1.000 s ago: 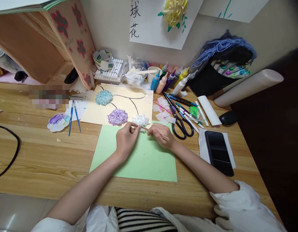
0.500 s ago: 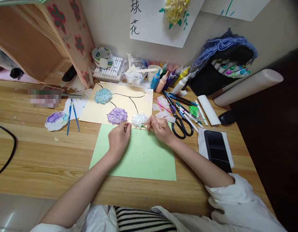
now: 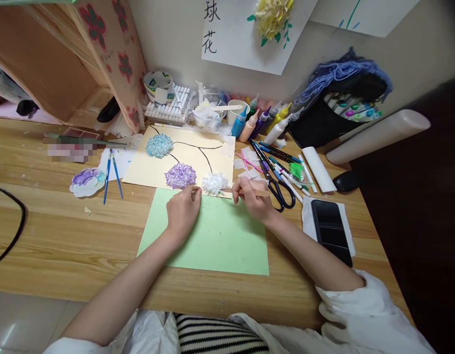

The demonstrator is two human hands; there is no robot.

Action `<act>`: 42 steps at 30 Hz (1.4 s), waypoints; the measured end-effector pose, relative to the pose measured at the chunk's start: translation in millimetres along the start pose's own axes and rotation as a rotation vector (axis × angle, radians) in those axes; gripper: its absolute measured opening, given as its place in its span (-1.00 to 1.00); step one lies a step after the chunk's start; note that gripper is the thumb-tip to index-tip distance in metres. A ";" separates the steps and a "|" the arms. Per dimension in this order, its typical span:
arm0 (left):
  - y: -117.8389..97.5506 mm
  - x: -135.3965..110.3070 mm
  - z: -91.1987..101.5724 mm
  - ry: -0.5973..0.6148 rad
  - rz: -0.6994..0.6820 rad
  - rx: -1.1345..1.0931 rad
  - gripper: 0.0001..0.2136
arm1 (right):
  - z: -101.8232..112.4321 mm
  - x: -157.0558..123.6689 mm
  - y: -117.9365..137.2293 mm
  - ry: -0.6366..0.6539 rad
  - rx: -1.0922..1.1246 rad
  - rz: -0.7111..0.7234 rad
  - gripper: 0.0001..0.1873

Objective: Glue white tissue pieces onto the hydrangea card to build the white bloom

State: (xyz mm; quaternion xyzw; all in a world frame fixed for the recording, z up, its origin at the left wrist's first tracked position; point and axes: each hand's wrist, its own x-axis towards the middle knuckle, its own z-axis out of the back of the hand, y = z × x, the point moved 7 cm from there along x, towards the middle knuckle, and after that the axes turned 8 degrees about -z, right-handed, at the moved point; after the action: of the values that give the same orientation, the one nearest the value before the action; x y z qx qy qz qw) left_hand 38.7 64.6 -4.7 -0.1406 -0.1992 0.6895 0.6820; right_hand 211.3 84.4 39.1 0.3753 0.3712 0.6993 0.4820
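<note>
In the middle of the frame, the person's right hand (image 3: pixel 251 196) is pinching a thin wooden stick (image 3: pixel 262 193) beside the white flower (image 3: pixel 214 182) on the cream sheet (image 3: pixel 142 169); the left hand (image 3: pixel 182 211) rests with curled fingers below the purple flower (image 3: pixel 180 175), and whether it pinches something cannot be told. Right of centre, black scissors (image 3: pixel 280 189) lie partly hidden behind the right hand, and pens (image 3: pixel 281 153) crowd above them. Paint bottles (image 3: pixel 247 128) stand at upper middle, while blue brushes (image 3: pixel 107 177) lie on the counter (image 3: pixel 65 236) at left.

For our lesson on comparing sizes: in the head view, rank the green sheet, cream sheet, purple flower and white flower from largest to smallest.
1. Green sheet, though it is nearer the camera
2. Cream sheet
3. Purple flower and white flower: too alike to rank
</note>
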 end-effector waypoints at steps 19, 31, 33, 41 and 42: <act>0.5 0.0 -0.3 0.017 0.000 0.012 -0.78 | -19.2 1.9 6.2 0.026 -0.240 0.185 -0.54; 0.2 -0.3 -0.7 0.022 -0.001 0.023 -0.76 | -19.4 6.0 1.7 0.049 -0.190 0.129 -0.49; -0.3 -0.4 -0.2 0.018 -0.006 0.028 -0.78 | -20.6 7.8 1.3 0.053 -0.181 0.111 -0.48; -0.7 -0.6 -0.3 0.025 -0.010 0.043 -0.77 | -14.4 10.8 6.3 0.057 -0.206 0.084 -0.42; -0.8 -0.6 -0.3 0.025 -0.011 0.047 -0.77 | -14.3 10.6 5.7 0.064 -0.210 0.081 -0.42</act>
State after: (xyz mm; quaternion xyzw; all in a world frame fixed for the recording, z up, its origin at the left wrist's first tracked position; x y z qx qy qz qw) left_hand 39.5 64.0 -4.6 -0.1320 -0.1753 0.6886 0.6912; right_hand 193.7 90.8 39.6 0.3151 0.2957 0.7647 0.4780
